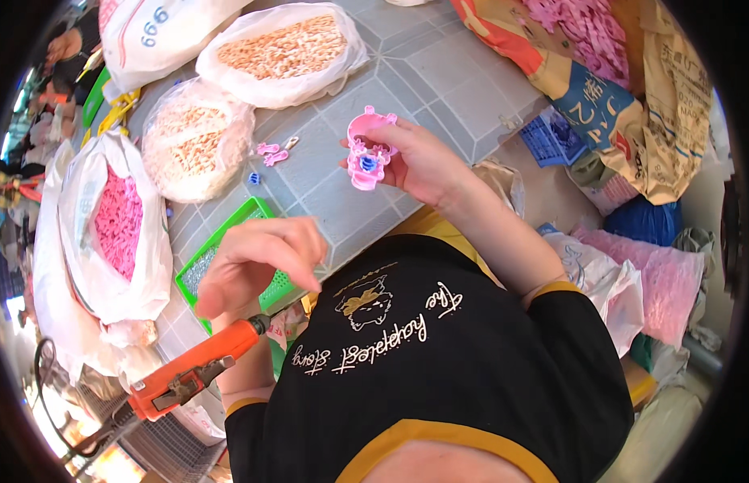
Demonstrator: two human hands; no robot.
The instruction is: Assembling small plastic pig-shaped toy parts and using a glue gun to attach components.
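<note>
My right hand is closed round a pink plastic toy part, its fingers behind the piece and the thumb at its edge. A small blue piece sits inside that part. Over the green basket, my left hand has its fingers curled in, and what they may hold is hidden. Small silvery pieces lie in the basket. Beside my left forearm hangs an orange electric screwdriver, with its tip near the wrist. Small pink parts and a tiny blue piece rest on the grey table.
Bags of pale small pieces stand along the far side of the table. A white sack of pink parts is on the left. At the right are a large paper sack, a blue basket and plastic bags.
</note>
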